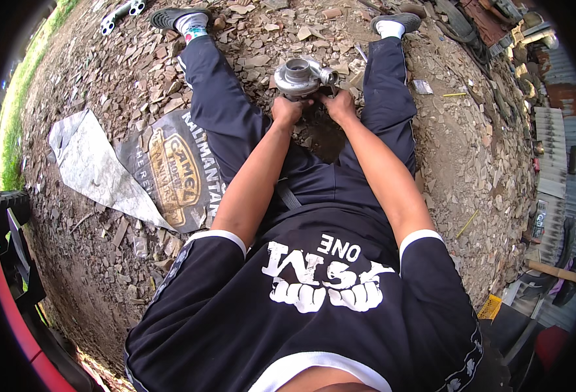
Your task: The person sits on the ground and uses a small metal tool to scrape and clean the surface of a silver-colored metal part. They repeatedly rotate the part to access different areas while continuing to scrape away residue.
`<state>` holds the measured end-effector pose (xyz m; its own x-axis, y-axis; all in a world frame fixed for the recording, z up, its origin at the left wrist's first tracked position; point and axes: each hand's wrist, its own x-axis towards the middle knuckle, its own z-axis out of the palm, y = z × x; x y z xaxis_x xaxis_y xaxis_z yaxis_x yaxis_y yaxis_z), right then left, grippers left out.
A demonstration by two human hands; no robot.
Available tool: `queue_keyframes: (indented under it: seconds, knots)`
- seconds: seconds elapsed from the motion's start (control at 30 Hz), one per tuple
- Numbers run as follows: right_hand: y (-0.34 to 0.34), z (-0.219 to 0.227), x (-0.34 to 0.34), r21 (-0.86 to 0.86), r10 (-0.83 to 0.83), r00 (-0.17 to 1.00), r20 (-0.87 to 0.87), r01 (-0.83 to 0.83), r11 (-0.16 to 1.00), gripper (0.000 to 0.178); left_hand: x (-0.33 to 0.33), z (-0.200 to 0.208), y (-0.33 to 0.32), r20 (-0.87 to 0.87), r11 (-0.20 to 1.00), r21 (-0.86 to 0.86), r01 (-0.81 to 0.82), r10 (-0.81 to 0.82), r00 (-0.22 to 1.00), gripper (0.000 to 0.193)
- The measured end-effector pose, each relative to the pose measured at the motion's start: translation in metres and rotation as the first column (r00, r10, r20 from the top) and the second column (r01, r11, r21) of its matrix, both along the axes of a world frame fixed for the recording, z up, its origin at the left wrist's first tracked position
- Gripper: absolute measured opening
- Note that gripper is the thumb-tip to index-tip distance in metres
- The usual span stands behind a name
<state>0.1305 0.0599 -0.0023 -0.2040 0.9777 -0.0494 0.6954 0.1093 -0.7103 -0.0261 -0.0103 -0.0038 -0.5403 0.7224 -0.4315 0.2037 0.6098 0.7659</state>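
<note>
Between my outstretched legs is a grey metal turbocharger (pixel 297 73), its round inlet facing up and its outlet pointing right. My left hand (pixel 287 111) is closed around its lower left side, fingers partly hidden beneath the housing. At the lower right, below the outlet, my right hand (pixel 338 106) is also closed against it, with its fingertips mostly out of sight. The underside of the turbocharger is hidden by both hands. A thin metal tool (pixel 361 52) lies beside my right leg; its exact kind is unclear.
Broken tile rubble (pixel 150 85) covers the ground. A dark printed sheet (pixel 177 166) and a whitish sheet (pixel 98 163) lie left of my legs. At the top left is a metal pipe part (pixel 122 16). Corrugated metal sheets (pixel 552 150) and scrap line the right side.
</note>
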Motion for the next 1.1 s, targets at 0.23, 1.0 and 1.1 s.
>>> queue_keyframes:
  seconds: [0.23, 1.0, 1.1]
  knots:
    - [0.001, 0.007, 0.001, 0.043, 0.013, 0.994, 0.111, -0.018, 0.999, 0.054, 0.002, -0.011, 0.003, 0.024, 0.998, 0.064, 0.024, -0.026, 0.999, 0.076]
    - [-0.005, 0.001, -0.004, 0.109, 0.007, 0.996, 0.093, -0.017, 0.994, 0.042, 0.002, -0.005, 0.001, 0.001, 1.0, 0.008, 0.018, -0.018, 1.0, 0.081]
    - [-0.009, 0.001, -0.004, 0.153, 0.011, 0.997, 0.077, -0.023, 0.988, 0.038, 0.002, -0.003, 0.001, 0.009, 1.0, 0.031, 0.001, -0.001, 1.0, 0.085]
